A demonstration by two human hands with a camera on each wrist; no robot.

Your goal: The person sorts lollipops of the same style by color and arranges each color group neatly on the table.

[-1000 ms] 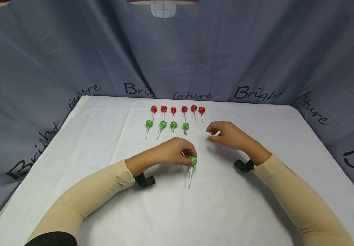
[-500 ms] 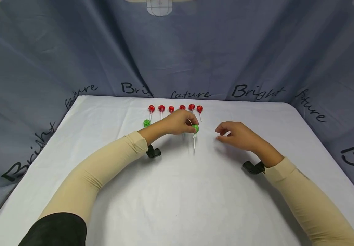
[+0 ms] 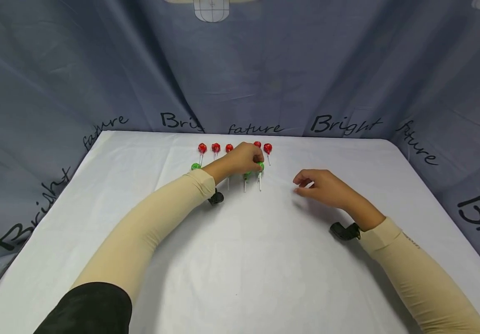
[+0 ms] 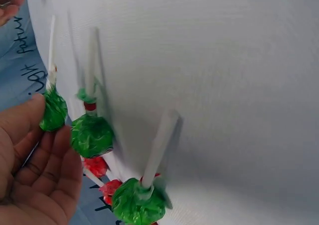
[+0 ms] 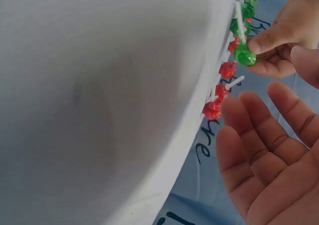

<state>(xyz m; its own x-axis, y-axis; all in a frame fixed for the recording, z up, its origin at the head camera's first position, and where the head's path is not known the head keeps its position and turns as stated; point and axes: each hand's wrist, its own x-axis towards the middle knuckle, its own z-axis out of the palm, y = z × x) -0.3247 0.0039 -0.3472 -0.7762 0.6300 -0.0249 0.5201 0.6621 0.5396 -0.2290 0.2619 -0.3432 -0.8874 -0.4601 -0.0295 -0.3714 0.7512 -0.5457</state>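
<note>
My left hand (image 3: pixel 241 158) pinches a green-wrapped lollipop (image 4: pixel 53 110) by its candy head between thumb and fingers, the white stick pointing toward me. It is at the right end of a row of green lollipops (image 4: pixel 92 136), beside the nearest one. My left hand and forearm hide part of that row in the head view. Behind lies a row of red lollipops (image 3: pixel 267 148), partly covered by the same hand. My right hand (image 3: pixel 321 186) hovers over the table to the right, fingers loosely bent and holding nothing; its palm (image 5: pixel 279 170) faces the right wrist camera.
A white cloth covers the table (image 3: pixel 240 260). Grey-blue curtains (image 3: pixel 265 69) with black lettering hang behind and at the sides of it. Each wrist wears a black camera mount (image 3: pixel 345 231).
My left hand has carried the green lollipop from nearer the table's middle away from me to the end of the green row. My right hand has shifted slightly rightward.
</note>
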